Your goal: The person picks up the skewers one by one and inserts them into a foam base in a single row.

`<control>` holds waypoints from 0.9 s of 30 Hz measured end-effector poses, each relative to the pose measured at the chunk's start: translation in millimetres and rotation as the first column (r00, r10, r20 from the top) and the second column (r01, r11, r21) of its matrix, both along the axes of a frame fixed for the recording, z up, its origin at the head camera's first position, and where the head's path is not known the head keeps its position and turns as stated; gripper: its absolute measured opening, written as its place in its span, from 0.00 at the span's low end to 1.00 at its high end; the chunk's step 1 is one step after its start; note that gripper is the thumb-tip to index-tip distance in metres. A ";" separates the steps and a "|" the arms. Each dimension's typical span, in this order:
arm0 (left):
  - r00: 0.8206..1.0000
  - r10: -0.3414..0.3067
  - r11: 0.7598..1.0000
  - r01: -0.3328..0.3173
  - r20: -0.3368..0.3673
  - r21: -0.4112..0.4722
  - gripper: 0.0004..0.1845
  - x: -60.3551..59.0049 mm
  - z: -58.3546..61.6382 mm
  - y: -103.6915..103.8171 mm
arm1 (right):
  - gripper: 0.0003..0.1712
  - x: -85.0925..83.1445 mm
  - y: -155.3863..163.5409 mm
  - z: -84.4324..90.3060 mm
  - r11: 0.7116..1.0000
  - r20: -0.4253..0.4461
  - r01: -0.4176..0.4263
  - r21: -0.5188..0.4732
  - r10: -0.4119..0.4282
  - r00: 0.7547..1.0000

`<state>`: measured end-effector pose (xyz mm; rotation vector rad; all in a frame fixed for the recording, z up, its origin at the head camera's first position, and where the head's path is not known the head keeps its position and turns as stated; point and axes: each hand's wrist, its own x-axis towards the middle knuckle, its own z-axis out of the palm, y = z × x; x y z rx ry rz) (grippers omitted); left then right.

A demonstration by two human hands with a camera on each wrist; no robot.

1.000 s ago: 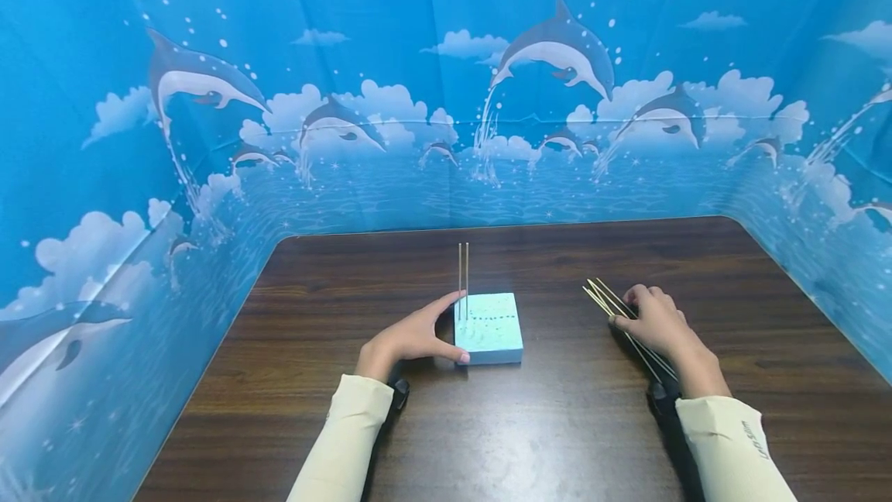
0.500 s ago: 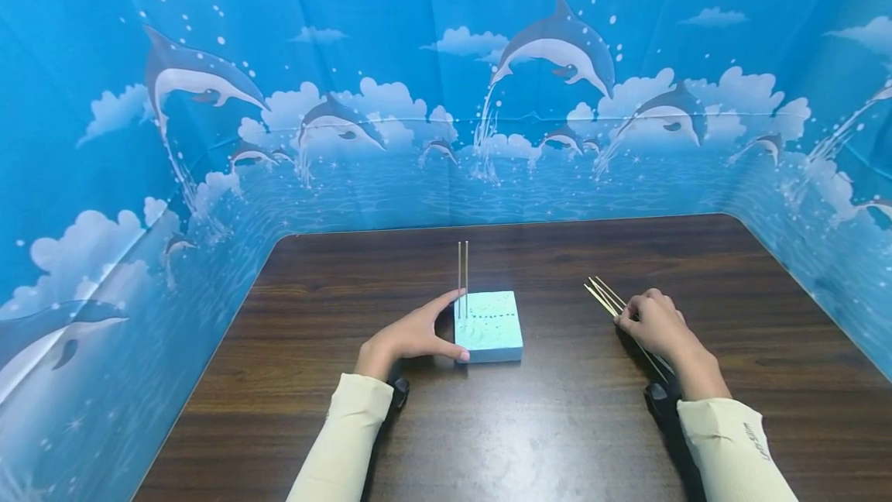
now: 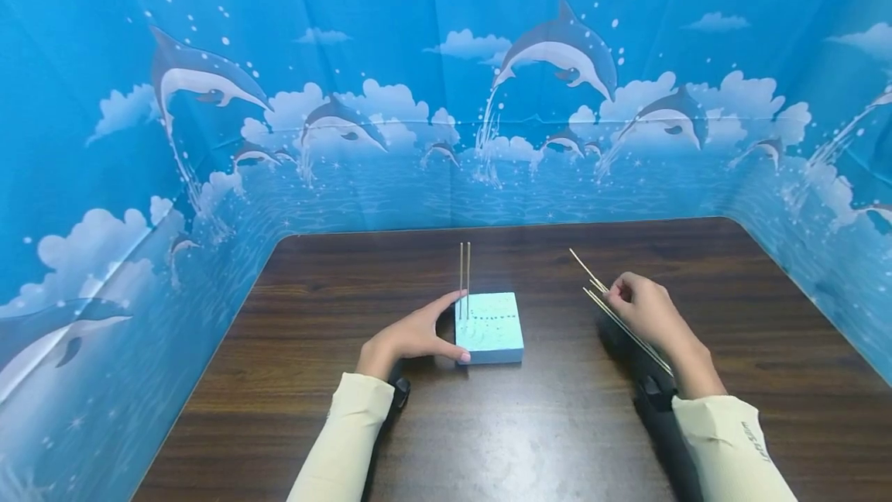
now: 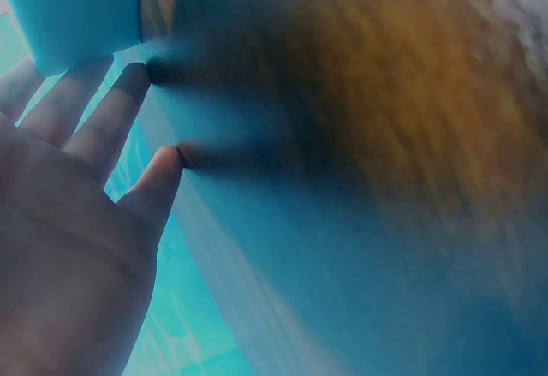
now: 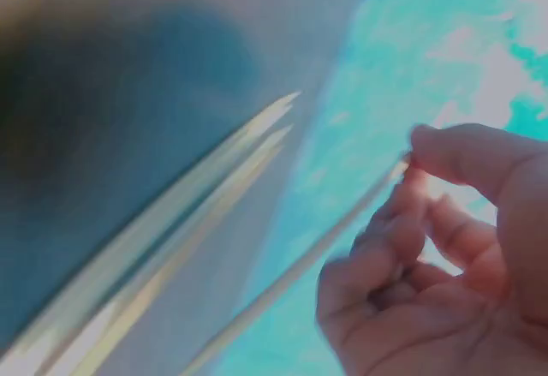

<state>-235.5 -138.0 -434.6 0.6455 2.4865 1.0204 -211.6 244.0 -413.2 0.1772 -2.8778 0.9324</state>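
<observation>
My left hand (image 3: 411, 338) spans the left side of a pale blue foam block (image 3: 493, 341), thumb at the front corner and index finger at the back one. Two thin bamboo skewers (image 3: 468, 273) stand upright in the block near that side. A row of small holes runs across its top. To the right, my right hand (image 3: 648, 314) pinches one bamboo skewer (image 5: 300, 266) between thumb and forefinger; its far tip points up and left. Several loose skewers (image 5: 158, 243) lie side by side below that hand. The left wrist view catches a corner of the block (image 4: 86, 12) over the fingers.
The dark wood table (image 3: 550, 424) carries the block and the skewers. A blue dolphin-print cloth (image 3: 390, 200) stands along its back and sides. Black wrist devices show under both forearms.
My right hand has drawn one skewer off the loose bundle and moved up and slightly left with it. The left hand and the block have stayed in place.
</observation>
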 end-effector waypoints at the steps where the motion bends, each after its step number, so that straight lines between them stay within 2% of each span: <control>1: 1.000 0.002 1.000 -0.002 0.001 0.000 0.59 -0.1 0.7 -0.2 | 0.07 -1.1 -8.1 7.7 1.000 -0.019 -0.001 -0.028 0.000 1.000; 5: 1.000 0.003 1.000 -0.003 -0.002 -0.012 0.59 -0.3 1.6 -0.4 | 0.06 -4.0 -46.1 33.1 0.992 -0.152 -0.042 -0.118 0.023 0.988; 11: 1.000 -0.001 1.000 0.001 0.002 -0.022 0.59 -1.0 1.0 1.0 | 0.03 -8.2 -99.8 48.6 0.959 -0.345 -0.184 -0.213 0.103 0.933; 16: 1.000 -0.015 0.999 0.015 -0.003 -0.031 0.59 -2.6 -0.8 1.8 | 0.02 -10.3 -132.6 49.0 0.925 -0.403 -0.303 -0.228 0.194 0.894; 19: 1.000 -0.012 0.999 0.012 -0.001 -0.033 0.59 -3.0 -1.4 2.4 | 0.02 -11.3 -144.9 46.5 0.912 -0.412 -0.344 -0.223 0.232 0.881; 27: 1.000 -0.007 1.000 0.007 0.009 -0.021 0.59 -3.0 -1.3 0.8 | 0.02 -13.9 -157.8 39.1 0.905 -0.382 -0.354 -0.234 0.249 0.890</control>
